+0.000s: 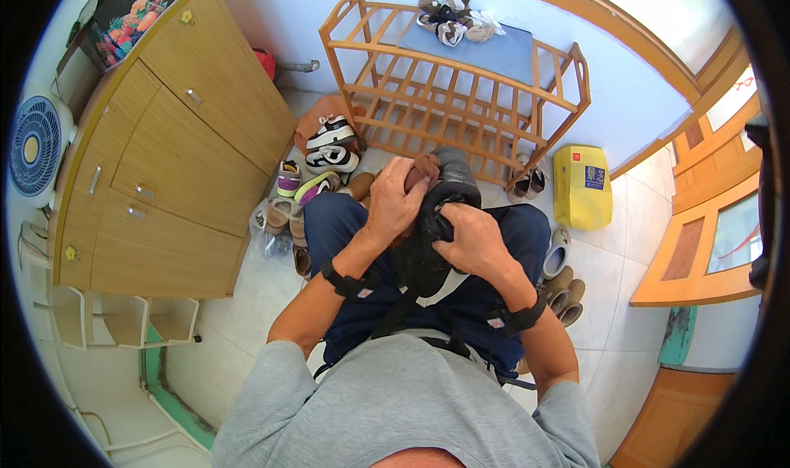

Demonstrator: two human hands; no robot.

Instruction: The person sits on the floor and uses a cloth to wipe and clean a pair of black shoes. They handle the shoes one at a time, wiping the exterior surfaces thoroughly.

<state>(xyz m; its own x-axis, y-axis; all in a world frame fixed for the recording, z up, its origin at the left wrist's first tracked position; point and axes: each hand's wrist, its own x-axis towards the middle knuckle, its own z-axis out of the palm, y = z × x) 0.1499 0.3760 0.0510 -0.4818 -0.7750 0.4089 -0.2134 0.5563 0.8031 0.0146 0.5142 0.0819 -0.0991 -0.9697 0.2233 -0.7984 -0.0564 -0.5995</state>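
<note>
Between my knees sits a black shoe or boot (421,255), tilted over my lap; its exact form is partly covered by my hands. My left hand (390,199) pinches a bunched brown cloth (424,169) at the shoe's left side. The fingers of my right hand (474,236) hook into the dark opening, and its thumb presses the outside. Just beyond lies a dark grey piece of footwear (455,159), whose lower part is hidden behind the black one.
A slatted wooden rack (457,67) stands ahead, bearing several small shoes (453,21) on a blue mat. Black-and-white sneakers (332,144) and other footwear crowd the left floor. A yellow bag (583,187) and brown shoes (563,295) are at right. A wooden cabinet (179,159) stands left.
</note>
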